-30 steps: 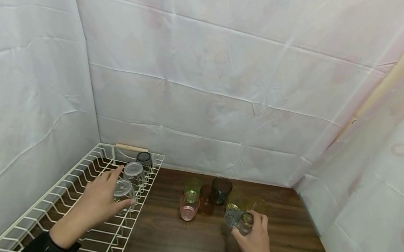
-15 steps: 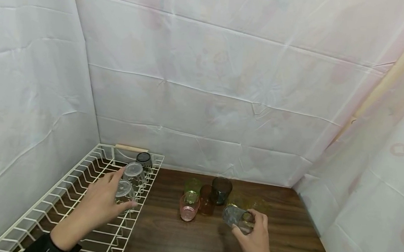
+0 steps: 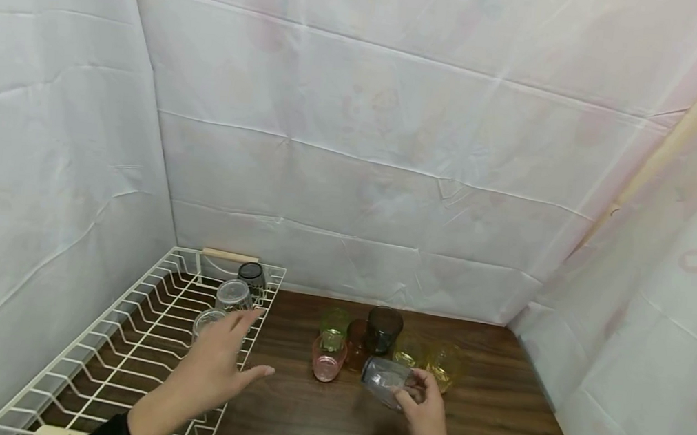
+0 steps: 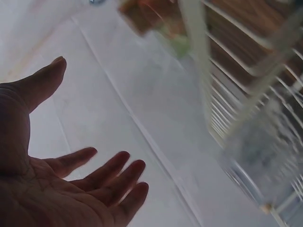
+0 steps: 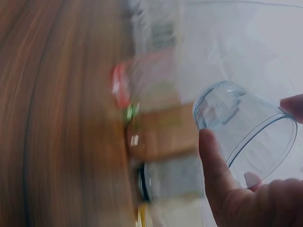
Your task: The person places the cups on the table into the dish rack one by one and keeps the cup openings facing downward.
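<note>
My right hand (image 3: 428, 418) pinches a clear glass (image 3: 385, 381), tilted on its side above the wooden table. In the right wrist view, the thumb and fingers hold that clear glass (image 5: 222, 106) by its wall and rim. My left hand (image 3: 211, 368) hovers over the right edge of the white wire dish rack (image 3: 82, 347), thumb and fingers spread, holding nothing. Partly behind it, a clear glass (image 3: 207, 319) stands upside down in the rack. Behind that one are another upturned clear glass (image 3: 234, 294) and a dark glass (image 3: 251, 275).
Coloured glasses are grouped on the table (image 3: 299, 420): green (image 3: 335, 318), pink (image 3: 327, 366), brown (image 3: 355, 349), dark grey (image 3: 384, 326), and two yellow glasses, one of them (image 3: 408, 349) left of the other (image 3: 446, 364). White sheeting (image 3: 355, 142) surrounds the table's back and sides.
My right hand has carried the clear glass left, away from the yellow glasses. The left hand has moved right, off the nearest clear glass in the rack.
</note>
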Tool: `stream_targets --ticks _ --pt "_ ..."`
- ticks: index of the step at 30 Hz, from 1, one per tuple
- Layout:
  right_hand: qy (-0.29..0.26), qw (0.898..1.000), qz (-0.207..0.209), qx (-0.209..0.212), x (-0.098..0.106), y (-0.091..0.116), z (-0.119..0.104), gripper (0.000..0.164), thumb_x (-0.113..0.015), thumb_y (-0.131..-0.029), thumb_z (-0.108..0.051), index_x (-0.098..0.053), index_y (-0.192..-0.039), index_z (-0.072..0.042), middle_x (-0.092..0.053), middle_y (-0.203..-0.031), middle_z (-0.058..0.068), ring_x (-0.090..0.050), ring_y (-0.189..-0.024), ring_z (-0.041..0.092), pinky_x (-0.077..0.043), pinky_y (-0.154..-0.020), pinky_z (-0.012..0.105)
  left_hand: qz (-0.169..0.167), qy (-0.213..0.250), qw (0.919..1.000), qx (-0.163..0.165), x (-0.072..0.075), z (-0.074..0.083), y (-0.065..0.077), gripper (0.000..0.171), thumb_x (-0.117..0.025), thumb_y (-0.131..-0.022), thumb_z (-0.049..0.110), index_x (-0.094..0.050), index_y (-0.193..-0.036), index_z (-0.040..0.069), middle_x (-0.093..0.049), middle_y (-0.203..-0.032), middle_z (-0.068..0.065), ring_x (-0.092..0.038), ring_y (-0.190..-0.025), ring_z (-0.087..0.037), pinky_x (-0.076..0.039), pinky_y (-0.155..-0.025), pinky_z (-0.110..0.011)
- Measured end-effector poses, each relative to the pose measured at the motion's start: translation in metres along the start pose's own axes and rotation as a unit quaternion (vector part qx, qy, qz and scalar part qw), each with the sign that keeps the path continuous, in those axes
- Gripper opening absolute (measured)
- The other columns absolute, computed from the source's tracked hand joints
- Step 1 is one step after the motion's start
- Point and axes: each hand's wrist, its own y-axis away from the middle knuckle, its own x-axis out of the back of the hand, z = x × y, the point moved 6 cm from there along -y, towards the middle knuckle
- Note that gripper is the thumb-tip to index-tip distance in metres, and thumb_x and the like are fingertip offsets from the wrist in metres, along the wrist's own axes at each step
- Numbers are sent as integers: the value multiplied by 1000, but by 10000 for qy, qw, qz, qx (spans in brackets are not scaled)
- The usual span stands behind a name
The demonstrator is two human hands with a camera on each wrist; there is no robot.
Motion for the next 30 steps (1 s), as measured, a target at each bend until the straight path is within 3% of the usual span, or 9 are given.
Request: stream_targets --ticks 3,7,11,17,21,26,30 --pt "-1088 9921 -515 -353 -17 6 -5 41 -64 -97 1 -47 -133 8 -59 -119 9 -67 -97 8 -65 -79 29 -74 271 9992 -291 -4 19 3 92 -96 -75 42 -56 -152 12 -67 -138 -14 -68 -124 -38 -54 -107 -63" --pt "-2013 9703 -1195 -606 -35 13 -17 31 -56 -102 -5 -48 -131 0 -59 -125 7 -71 -109 19 -67 -90 44 -313 776 9940 -702 -9 45 6 88 -94 -80 41 -53 -154 18 -65 -141 -3 -67 -128 -28 -57 -108 -52" --pt "-2410 9495 -1910 -617 -47 22 -29 32 -47 -107 -13 -45 -137 -2 -62 -131 2 -71 -117 18 -65 -96 42 -753 1433 9832 -842 -13 65 9 87 -90 -86 39 -47 -159 21 -61 -146 2 -66 -133 -23 -59 -107 -47" --pt "-2997 9048 -2949 -674 -59 40 -45 34 -35 -111 -20 -45 -144 -17 -65 -137 -5 -68 -125 14 -60 -104 37 -1208 1879 9703 -928 -21 83 12 86 -84 -91 48 -39 -163 32 -54 -153 4 -66 -134 -22 -61 -103 -42" --pt "-3426 8694 -3483 -736 -66 50 -56 38 -31 -112 -22 -53 -142 -26 -68 -136 -6 -69 -124 13 -59 -105 36 -1144 2125 9634 -1169 -23 93 13 80 -81 -94 45 -40 -162 37 -54 -154 5 -67 -133 -24 -63 -100 -42" --pt "-4059 8261 -3790 -961 -73 59 -65 43 -27 -112 -22 -61 -138 -21 -72 -132 -2 -72 -116 13 -62 -98 29 -773 2433 9567 -1396 -21 100 16 65 -76 -99 41 -48 -158 37 -58 -150 7 -69 -129 -21 -63 -97 -37" --pt "-4383 8038 -3904 -974 -76 62 -69 47 -24 -113 -23 -64 -137 -18 -74 -131 1 -74 -111 13 -63 -93 24 -351 2555 9533 -1569 -20 102 19 60 -76 -99 39 -54 -154 32 -61 -146 6 -69 -126 -18 -63 -97 -33"
